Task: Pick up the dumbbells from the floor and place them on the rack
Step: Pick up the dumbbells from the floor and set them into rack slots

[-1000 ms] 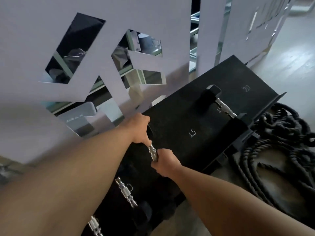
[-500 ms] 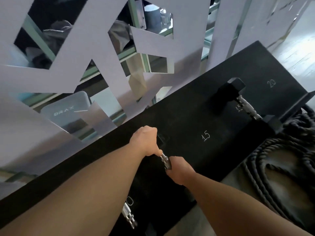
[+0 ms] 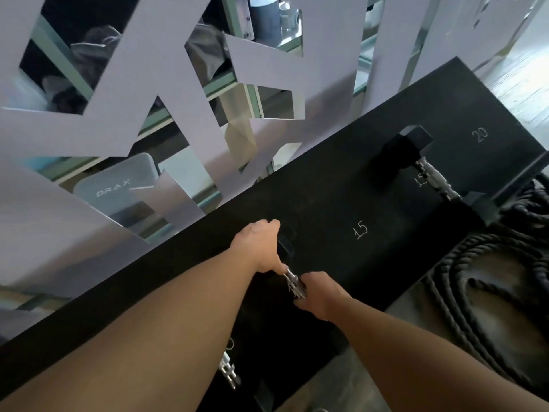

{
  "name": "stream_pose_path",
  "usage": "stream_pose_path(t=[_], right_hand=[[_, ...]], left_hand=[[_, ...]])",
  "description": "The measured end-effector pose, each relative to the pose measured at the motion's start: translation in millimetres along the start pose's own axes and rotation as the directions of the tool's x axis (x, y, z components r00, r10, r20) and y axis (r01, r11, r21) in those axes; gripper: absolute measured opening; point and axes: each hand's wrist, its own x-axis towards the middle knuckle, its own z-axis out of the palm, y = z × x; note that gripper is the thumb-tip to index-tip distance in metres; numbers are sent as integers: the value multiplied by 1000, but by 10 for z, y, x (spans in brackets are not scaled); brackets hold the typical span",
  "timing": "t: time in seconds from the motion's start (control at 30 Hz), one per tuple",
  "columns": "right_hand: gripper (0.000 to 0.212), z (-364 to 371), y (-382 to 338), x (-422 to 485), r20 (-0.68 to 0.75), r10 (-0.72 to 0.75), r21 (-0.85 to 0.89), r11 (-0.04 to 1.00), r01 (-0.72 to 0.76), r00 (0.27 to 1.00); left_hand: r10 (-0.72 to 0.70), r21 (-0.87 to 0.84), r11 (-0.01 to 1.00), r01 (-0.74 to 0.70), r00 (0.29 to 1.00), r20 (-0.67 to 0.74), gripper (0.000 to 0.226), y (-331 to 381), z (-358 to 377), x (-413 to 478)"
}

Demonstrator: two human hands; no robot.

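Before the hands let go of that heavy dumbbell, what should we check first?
1. Left hand gripping dumbbell: ok.
2. Right hand gripping it too: ok.
3. Dumbbell is over the rack, not the floor: ok.
4. Dumbbell fully resting on the rack: cannot tell, hands hide it.
5. Clear of the other dumbbell farther right: ok.
6. Fingers safe from being pinched underneath: cannot tell.

I read chalked numbers "15" and "20" on the black rack (image 3: 326, 203), and "DRAX" on a grey machine panel (image 3: 118, 185) behind it.
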Motion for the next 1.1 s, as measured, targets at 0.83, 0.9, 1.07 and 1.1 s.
stream_pose_path(t=[0.83,0.9,1.07,1.1], right_hand=[[39,-983,-164,-818,-308,7,-143,988,-53,951],[37,-1245,-153,-1110,-355,-7,-163,985,-54,935],[37,-1754,10,-2119,-492,-63,-224,973,-56,868],[37,-1833,61,-2382,-515,-73,-229,972,-55,854]], left_hand=[[71,53,997,-60,970,-230,72,-10,-627,-762],[76,19,997,-73,969,-233,72,162,-787,-978],[104,-46,991,-123,947,-305,73,739,-1127,-1740],[108,-53,990,-132,940,-324,71,879,-1172,-1930]])
